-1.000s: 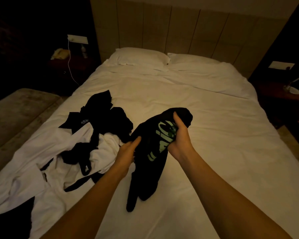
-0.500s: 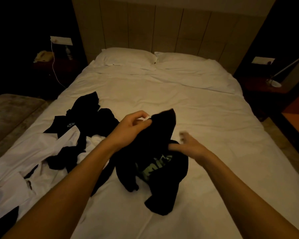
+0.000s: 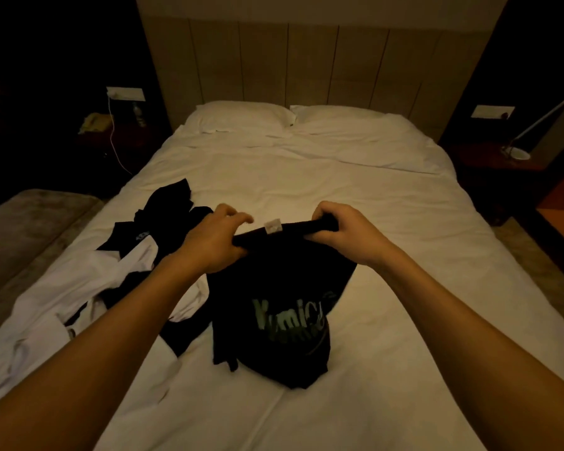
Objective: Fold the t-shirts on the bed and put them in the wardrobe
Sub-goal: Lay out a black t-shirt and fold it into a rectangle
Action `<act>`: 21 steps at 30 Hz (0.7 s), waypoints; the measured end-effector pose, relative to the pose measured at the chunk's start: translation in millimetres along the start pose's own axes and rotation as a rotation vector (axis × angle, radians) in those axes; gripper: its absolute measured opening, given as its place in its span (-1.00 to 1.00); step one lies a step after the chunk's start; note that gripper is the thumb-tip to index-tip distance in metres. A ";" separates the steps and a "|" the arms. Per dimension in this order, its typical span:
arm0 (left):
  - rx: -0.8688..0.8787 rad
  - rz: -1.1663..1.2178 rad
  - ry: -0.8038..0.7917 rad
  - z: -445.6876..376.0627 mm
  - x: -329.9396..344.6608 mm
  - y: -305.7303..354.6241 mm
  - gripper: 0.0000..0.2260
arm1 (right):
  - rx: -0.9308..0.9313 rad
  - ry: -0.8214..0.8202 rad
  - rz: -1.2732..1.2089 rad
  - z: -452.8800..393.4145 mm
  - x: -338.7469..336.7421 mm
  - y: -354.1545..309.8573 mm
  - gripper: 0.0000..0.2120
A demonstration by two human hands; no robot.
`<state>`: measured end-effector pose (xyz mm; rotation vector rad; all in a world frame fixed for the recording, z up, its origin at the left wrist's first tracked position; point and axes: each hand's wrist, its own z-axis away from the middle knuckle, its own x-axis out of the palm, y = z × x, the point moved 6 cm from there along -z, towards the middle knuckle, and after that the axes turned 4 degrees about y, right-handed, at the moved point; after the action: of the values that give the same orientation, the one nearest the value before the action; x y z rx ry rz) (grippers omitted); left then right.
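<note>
Head view: I am now holding black t-shirt (image 3: 274, 307) up by collar edge, left hand (image 3: 214, 244) and right hand (image 3: 345, 232) both gripping it, fingers curled round fabric, white neck label (image 3: 272, 225) between them. Half second ago only left hand was pinching shirt, right reaching. Shirt is hanging over white bed (image 3: 388, 255), green print facing me; spreading for first fold is likely starting. Unfolded pile (image 3: 118, 275) lying left, untouched.

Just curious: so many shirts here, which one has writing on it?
The black t-shirt held up by both hands, left hand and right hand. It bears pale green lettering; the pile beside it shows none.
</note>
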<state>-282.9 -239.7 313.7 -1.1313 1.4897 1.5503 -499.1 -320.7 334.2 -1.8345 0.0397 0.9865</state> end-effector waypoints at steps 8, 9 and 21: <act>-0.158 0.361 0.084 53.9 -6.8 -44.5 -0.75 | 0.110 0.113 0.154 56.7 -48.0 -16.1 -0.78; -0.156 0.499 0.071 60.4 -8.5 -40.8 -0.73 | 0.122 0.120 0.202 65.5 -53.8 -19.0 -0.79; -0.083 0.820 0.297 129.7 -126.7 29.9 -0.78 | 0.053 0.585 -0.117 149.6 -105.6 -113.6 -0.74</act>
<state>-278.5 -103.3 436.6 -0.8511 2.2936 2.0400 -610.1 -189.3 463.8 -1.9933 0.3076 0.3401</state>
